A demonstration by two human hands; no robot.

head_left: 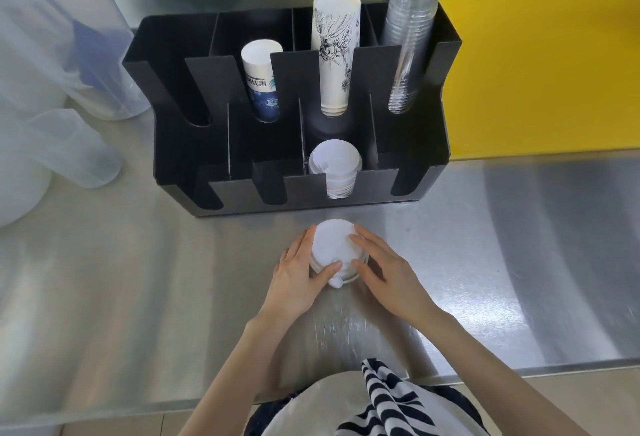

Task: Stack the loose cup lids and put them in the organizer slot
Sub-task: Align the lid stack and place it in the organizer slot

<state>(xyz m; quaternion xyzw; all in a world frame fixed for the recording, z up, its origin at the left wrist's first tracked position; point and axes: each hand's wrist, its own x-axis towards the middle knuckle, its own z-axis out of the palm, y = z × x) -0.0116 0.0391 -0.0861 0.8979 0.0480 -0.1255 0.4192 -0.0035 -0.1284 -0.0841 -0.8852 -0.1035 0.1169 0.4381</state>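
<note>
Steel counter, yellow board behind

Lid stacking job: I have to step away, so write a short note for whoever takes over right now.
Left hand: cupped against the left side of the white lid stack, thumb on top.
Right hand: cupped against the right side, fingers on top.
The stack sits on the steel counter, just in front of the black organizer.
Done: loose lids gathered into one stack; other white lids already sit in a front slot.
Left: lift the stack and set it in the organizer slot, probably onto those lids.
</note>
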